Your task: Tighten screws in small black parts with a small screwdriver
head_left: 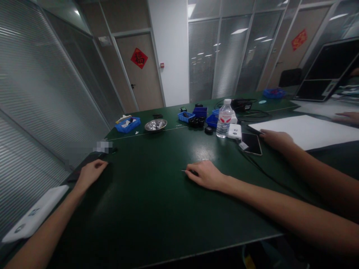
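My right hand (204,174) rests on the green table (146,201), its thumb and fingertips pinched together. A thin, pale, needle-like piece (183,170) sticks out to the left from that pinch; its kind is too small to tell. Over at the left side, my left hand (91,173) has its fingers curled and the fingertips together near the tabletop. Whatever lies between them, if anything, is not visible. Just behind the left hand is a flat black item (84,164), partly covered by it. Beside my left forearm lies a white power bank-like box (36,213).
At the back stand a metal bowl (156,127), a blue basket (128,125) and several more blue bins. A water bottle (224,118), a white device (235,131) and a phone (251,144) lie right. Another person's hand (276,140) touches a white sheet (308,130).
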The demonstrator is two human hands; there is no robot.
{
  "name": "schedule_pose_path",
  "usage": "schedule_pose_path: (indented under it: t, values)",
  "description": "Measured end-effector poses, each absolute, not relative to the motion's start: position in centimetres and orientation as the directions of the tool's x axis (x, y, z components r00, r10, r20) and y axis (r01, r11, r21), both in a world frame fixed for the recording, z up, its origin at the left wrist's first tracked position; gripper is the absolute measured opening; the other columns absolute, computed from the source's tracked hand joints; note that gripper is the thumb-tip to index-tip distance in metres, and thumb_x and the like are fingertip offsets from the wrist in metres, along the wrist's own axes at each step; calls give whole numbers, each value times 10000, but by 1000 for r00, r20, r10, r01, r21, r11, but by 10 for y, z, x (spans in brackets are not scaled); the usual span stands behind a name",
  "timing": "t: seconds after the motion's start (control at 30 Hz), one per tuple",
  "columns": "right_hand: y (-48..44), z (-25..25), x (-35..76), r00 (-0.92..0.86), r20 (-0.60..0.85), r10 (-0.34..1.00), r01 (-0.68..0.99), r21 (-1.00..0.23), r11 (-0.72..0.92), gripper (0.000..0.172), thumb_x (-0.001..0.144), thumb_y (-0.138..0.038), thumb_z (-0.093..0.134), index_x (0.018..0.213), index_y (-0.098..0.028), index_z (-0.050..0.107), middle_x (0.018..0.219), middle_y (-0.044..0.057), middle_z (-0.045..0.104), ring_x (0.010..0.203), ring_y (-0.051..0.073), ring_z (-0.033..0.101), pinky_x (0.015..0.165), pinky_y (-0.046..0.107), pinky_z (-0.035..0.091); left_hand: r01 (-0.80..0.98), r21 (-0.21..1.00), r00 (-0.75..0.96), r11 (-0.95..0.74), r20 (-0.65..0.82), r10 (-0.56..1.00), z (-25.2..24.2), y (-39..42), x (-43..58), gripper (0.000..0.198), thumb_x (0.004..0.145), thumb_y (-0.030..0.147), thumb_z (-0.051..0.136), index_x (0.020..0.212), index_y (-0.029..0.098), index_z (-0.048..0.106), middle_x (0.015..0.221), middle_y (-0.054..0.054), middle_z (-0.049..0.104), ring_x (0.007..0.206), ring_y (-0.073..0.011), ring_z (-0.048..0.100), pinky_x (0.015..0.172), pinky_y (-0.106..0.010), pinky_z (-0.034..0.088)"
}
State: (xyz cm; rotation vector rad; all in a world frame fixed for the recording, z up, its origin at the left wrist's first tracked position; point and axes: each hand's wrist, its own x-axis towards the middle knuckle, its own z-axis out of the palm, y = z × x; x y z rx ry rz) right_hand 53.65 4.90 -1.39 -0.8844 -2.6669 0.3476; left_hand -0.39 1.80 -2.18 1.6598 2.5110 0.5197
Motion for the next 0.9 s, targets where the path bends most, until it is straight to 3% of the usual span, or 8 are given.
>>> schedule_pose_path:
  t: [0.3,0.47,0.67,0.9]
  values:
    - [49,-15,536,-760,215,613,543,-309,781,329,1041,-395,421,1035,-193,679,823,21,683,671,121,579,633,245,371,810,447,-450,380,58,891,-23,22,-10,522,874,537,558,1120,106,719,1166,-143,726,1026,-289,674,837,-343,533]
    - [50,-15,535,-752,213,624,556,-304,774,302,1028,-385,453,1024,-195,688,801,19,676,663,122,573,628,251,357,744,541,-505,392,72,860,-26,20,-2,490,833,535,590,1109,154,726,1100,-105,752,980,-295,704,794,-316,542]
    - [50,-15,535,-756,213,619,545,-317,776,317,1032,-397,440,1037,-197,686,802,20,674,659,122,572,620,249,358,869,366,-432,333,234,871,-27,17,13,463,933,466,470,1167,147,712,1106,-107,747,959,-294,705,815,-340,528]
    - [49,-13,535,-751,206,627,560,-304,771,322,1034,-393,430,1036,-195,684,816,26,684,668,124,586,621,243,363,949,285,-207,137,234,950,-28,16,51,496,936,461,482,1258,152,700,1275,-129,678,1108,-305,646,982,-368,485]
